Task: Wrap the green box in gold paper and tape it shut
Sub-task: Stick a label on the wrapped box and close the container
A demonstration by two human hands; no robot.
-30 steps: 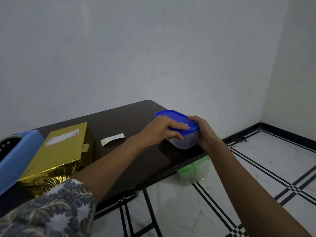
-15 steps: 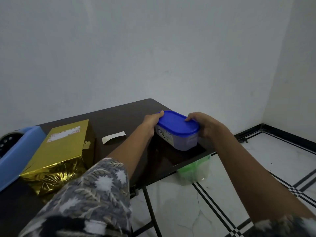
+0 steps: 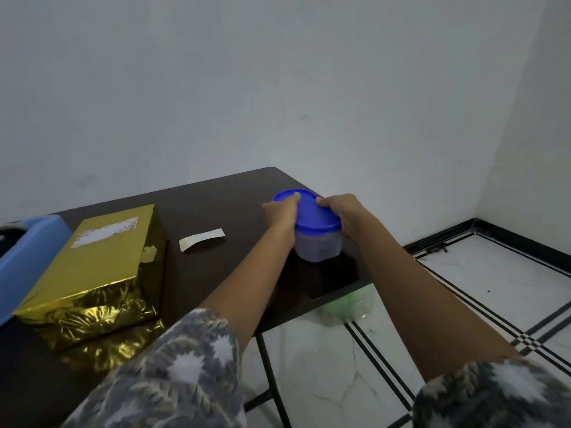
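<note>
At the near right corner of the dark table (image 3: 216, 196), my left hand (image 3: 282, 216) and right hand (image 3: 341, 216) grasp a clear plastic container (image 3: 318, 248) from either side. The fingers of both curl over the rim of its blue lid (image 3: 312, 216). The two-sided hold looks meant to steady the tub while the lid is pressed down or pried up; which of the two I cannot tell. What is inside is too dim to make out.

The task's own thing sits well apart, on the left of the table: the gold-wrapped box (image 3: 102, 261), lying flat with no green showing. A white label (image 3: 103, 233) is stuck on its top face, and a pale scrap clings to its right edge. The foil at its near end is folded in and crinkled. By my reckoning the wrapping is done or nearly so, and neither hand touches it. Gold shows on the table surface below that near end; loose paper or a reflection in the gloss, I cannot say.

Between box and container lies a curled white paper strip (image 3: 202, 239), perhaps a tape backing set aside within reach. A blue object (image 3: 27, 242) stands just beside the box at the far left, cut off by the frame. Under the table's corner, a green bag (image 3: 346, 307) sits on the tiled floor (image 3: 463, 288).
</note>
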